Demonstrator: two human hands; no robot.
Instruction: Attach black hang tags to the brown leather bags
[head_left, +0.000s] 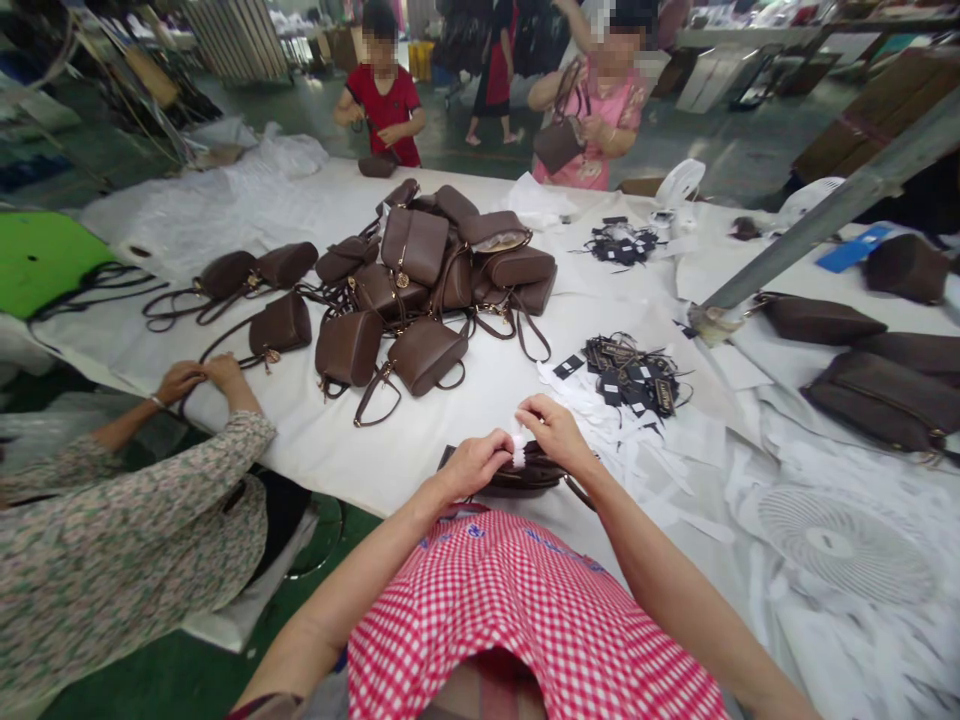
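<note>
Close to my body, a brown handbag [529,478] lies at the table's near edge, partly hidden beneath my hands. A small white strip with a wavy edge [518,450] rises from the top of the bag. My left hand [478,464] pinches this strip from the left, fingers closed. On the other side my right hand [556,430] is closed too, its fingertips pinched at the strip's upper end. A dark tag or flap edge shows beside my left wrist. The bag's opening is mostly covered by my fingers.
Brown handbags [416,245] are piled mid-table. Black tags [634,375] and white paper strips lie right, near a white fan [832,540] and a slanted metal pole [825,215]. A co-worker's hands [202,375] hold a bag strap at left; two people handle bags across the table.
</note>
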